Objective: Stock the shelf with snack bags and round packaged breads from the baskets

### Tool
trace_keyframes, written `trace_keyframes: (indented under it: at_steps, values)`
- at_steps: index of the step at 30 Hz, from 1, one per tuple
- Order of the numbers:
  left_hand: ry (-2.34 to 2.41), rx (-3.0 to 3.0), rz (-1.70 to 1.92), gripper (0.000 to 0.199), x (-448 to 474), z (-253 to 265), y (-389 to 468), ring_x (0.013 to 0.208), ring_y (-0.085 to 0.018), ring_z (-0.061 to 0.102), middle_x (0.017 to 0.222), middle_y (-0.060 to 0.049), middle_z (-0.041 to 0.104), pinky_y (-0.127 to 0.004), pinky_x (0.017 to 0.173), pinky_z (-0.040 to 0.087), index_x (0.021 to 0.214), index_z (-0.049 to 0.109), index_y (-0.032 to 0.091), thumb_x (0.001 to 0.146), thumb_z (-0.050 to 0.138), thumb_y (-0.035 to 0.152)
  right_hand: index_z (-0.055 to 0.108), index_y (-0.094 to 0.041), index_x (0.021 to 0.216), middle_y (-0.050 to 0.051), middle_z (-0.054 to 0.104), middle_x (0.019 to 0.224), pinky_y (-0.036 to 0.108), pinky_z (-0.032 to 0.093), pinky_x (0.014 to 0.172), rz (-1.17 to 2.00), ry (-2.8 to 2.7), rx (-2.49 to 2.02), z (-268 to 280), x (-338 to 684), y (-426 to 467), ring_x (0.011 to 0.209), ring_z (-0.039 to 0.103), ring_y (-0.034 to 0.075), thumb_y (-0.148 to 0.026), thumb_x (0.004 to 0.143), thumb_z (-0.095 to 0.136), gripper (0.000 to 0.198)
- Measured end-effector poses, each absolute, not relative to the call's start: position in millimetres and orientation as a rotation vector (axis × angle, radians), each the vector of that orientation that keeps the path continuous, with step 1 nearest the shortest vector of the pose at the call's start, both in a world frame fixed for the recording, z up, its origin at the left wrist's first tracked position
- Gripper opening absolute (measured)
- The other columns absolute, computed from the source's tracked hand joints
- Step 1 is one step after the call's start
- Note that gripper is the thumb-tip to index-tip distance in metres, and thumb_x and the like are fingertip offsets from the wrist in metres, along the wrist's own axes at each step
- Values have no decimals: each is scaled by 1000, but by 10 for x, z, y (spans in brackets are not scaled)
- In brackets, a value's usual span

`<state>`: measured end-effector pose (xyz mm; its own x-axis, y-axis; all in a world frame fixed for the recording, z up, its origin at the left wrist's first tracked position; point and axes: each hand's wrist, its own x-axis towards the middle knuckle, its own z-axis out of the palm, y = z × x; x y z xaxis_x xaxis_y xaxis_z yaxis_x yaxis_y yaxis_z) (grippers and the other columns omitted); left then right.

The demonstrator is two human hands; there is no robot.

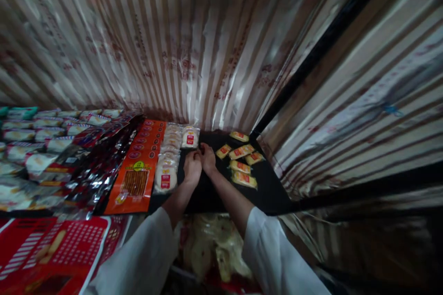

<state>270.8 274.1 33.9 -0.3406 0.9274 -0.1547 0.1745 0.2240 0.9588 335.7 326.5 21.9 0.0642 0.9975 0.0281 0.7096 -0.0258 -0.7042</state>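
My left hand (193,166) and my right hand (207,157) meet over the black shelf (204,196), fingertips curled inward and nearly touching. Whatever lies between the fingers is too small or hidden to make out. Just beyond and left of them is a clear packet of round white biscuits (190,138) with a red label. A row of similar round packets (166,175) overlaps along my left hand's outer side. Several small yellow packets with red and orange labels (242,151) lie loosely to the right of my right hand.
Left of the biscuits lies an orange snack bag (134,179), then shiny dark red packets (100,161) and rows of white packets (48,133). A red basket (104,244) stands lower left. Bagged goods (207,244) sit below the shelf. Striped sheeting (194,46) hangs behind; a black pole (311,55) slants at right.
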Motion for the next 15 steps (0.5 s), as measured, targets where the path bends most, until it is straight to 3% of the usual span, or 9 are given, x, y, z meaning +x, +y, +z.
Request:
trace_keyframes:
  at_steps: [7, 15]
  values:
    - [1716, 1160, 1152, 31, 2907, 374, 1969, 106, -19, 57, 112, -10, 64, -31, 95, 43, 107, 61, 14, 84, 40, 17, 63, -17, 105, 6, 66, 104, 27, 46, 86, 778, -1653, -1609, 145, 3605, 2489, 93, 60, 15, -10, 79, 43, 33]
    - [1543, 1458, 1283, 30, 2990, 153, 877, 96, -17, 60, 101, -6, 66, -32, 90, 46, 98, 62, 19, 86, 35, 18, 65, -19, 98, 6, 67, 96, 29, 48, 82, 633, -1763, -1333, 37, 3974, 1309, 90, 61, 16, -13, 82, 37, 33]
